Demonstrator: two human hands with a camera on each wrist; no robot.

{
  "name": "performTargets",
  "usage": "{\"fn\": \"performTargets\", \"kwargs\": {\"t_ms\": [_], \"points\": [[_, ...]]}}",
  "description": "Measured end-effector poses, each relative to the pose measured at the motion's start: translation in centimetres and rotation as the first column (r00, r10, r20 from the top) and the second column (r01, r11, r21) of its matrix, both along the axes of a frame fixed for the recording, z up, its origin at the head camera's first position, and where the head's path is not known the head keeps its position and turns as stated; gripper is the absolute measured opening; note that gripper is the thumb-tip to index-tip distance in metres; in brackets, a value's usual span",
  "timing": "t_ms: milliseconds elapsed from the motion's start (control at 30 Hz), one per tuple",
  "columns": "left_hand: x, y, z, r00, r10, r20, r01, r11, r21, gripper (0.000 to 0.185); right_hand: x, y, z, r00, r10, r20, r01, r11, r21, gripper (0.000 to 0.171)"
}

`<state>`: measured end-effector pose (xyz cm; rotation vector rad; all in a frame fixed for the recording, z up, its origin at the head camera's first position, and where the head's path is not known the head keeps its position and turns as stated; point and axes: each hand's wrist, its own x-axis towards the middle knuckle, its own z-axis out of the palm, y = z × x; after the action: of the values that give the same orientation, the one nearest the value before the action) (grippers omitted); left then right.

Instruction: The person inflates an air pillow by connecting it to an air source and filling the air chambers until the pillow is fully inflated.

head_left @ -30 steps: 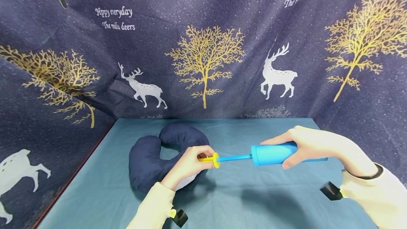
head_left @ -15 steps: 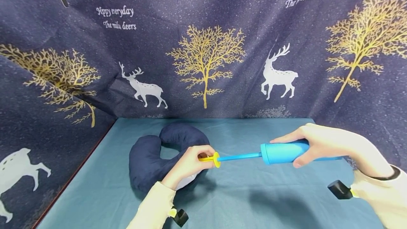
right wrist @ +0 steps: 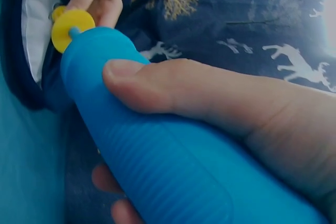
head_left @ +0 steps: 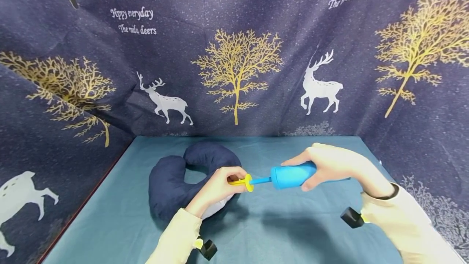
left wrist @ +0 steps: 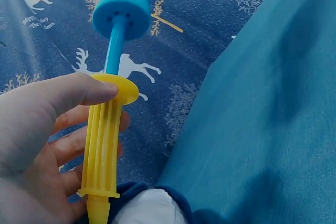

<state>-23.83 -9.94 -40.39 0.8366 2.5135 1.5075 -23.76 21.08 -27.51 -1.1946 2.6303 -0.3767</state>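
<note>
Blue plastic pump barrel (head_left: pixel 293 175), held level above the desk (head_left: pixel 278 231), gripped by the right hand (head_left: pixel 329 165) with thumb along its near side and fingers (head_left: pixel 293 160) curled over the top. Short length of blue rod (head_left: pixel 261 181) showing between barrel and yellow handle (head_left: pixel 239 182). Yellow ribbed handle pinched in the left hand (head_left: pixel 216 190), thumb (left wrist: pixel 79 90) pressed against its round flange, other fingers wrapped behind. Just under the left hand, resting on the teal desk: dark navy neck pillow (head_left: pixel 176 178), U-shaped, with a white patch (left wrist: pixel 144 208) showing at its near edge. Behind and on both sides: navy cloth backdrop (head_left: pixel 234 52) printed with gold trees and white deer.
</note>
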Motion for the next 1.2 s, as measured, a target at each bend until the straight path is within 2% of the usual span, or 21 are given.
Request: {"fn": "performTargets", "kwargs": {"t_ms": [267, 500, 800, 1033, 1200], "points": [[0.0, -0.1, 0.1, 1.0, -0.001, 0.0, 0.001, 1.0, -0.007, 0.015, -0.8, -3.8, -1.3, 1.0, 0.006, -0.006, -0.006, 1.0, 0.012, 0.059], [0.0, -0.1, 0.1, 1.0, 0.0, 0.001, 0.0, 1.0, -0.011, 0.013, -0.8, -5.9, -2.0, 1.0, -0.021, -0.017, 0.021, 0.999, 0.03, 0.059], [-0.1, 0.0, 0.2, 1.0, 0.016, -0.008, -0.016, 0.999, -0.039, 0.013, -0.5, -5.7, -2.5, 0.995, -0.039, -0.091, 0.043, 0.998, 0.044, 0.062], [0.3, 0.2, -0.1, 0.999, 0.034, -0.012, -0.035, 0.997, -0.065, 0.015, 0.0, -4.8, -2.5, 0.997, -0.042, -0.064, 0.044, 0.998, 0.033, 0.065], [0.4, 0.2, -0.1, 0.999, 0.037, -0.012, -0.038, 0.998, -0.052, 0.016, 0.4, -3.8, -2.3, 0.997, -0.043, -0.063, 0.045, 0.998, 0.035, 0.066]]}}
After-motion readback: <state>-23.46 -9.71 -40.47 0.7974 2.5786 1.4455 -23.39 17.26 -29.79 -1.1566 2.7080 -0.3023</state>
